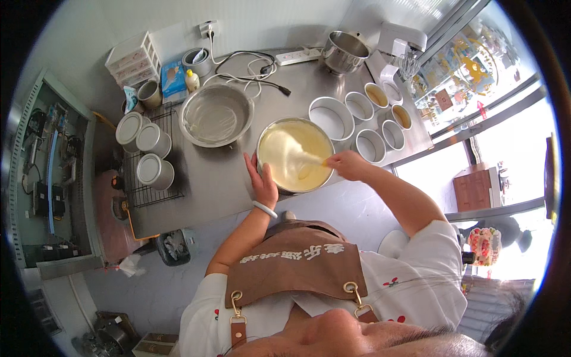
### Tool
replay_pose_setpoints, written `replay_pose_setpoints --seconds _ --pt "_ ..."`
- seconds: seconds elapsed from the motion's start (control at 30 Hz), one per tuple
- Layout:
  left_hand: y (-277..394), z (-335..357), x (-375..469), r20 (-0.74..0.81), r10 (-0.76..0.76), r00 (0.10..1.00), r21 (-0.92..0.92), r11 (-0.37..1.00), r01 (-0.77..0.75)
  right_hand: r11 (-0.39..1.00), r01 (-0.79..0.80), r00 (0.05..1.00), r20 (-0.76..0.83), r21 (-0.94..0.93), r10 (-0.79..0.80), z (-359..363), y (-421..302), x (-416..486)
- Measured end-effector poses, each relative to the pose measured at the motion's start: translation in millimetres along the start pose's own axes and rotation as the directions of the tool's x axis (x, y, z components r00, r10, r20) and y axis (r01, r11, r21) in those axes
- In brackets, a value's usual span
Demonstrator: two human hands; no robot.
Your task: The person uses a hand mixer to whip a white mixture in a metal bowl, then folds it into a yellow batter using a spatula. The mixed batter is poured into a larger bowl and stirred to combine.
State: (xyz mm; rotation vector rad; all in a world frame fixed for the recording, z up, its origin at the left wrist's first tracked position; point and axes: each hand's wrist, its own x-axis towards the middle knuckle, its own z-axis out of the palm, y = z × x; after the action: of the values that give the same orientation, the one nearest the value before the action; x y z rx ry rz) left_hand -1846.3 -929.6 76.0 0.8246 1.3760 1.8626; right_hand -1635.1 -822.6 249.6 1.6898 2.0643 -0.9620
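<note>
A round metal bowl point(331, 177) of smooth pale yellow batter point(282, 154) stands near the table's front edge. Against its left side rests my left hand point(264, 184), steadying it with the fingers extended. My right hand point(350, 165) grips the handle of a spatula point(312, 159) at the bowl's right rim. The spatula's blade is blurred and coated with batter, so its shape is hard to make out. Left of the batter sits a wide metal basin point(217, 115) with whitish residue inside. Several round metal cake tins point(331, 118) are grouped to the right, two with tan linings or contents.
A black wire rack point(154, 196) at left carries several lidded tins point(155, 172). Cables point(250, 76) and a power strip point(298, 57) lie at the back. A steel mixer bowl point(345, 51) and a stand mixer point(401, 40) with a whisk occupy the back right corner.
</note>
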Motion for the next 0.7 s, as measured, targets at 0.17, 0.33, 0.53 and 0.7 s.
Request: replay_pose_setpoints --seconds 0.17,0.33,0.53,0.7 --pt "2.5 -20.7 38.7 0.181 0.045 0.982 0.118 0.991 -0.068 0.679 0.162 0.921 -0.136 -0.716 -0.364 -27.1 17.7 -63.8" --pt "5.2 -24.1 66.8 0.374 -0.136 0.917 -0.213 0.95 0.227 0.017 0.473 0.492 0.249 -0.881 -0.835 -11.8 -56.8 -7.6" --pt "10.1 -13.5 51.8 0.248 -0.13 0.96 -0.34 0.917 0.211 0.312 0.283 0.887 0.124 -0.907 -0.445 -10.5 -63.3 60.8" --pt "0.9 1.1 30.1 0.098 -0.025 0.995 -0.347 0.936 0.058 0.772 0.284 0.94 0.323 -0.569 -0.107 12.6 -24.3 25.1"
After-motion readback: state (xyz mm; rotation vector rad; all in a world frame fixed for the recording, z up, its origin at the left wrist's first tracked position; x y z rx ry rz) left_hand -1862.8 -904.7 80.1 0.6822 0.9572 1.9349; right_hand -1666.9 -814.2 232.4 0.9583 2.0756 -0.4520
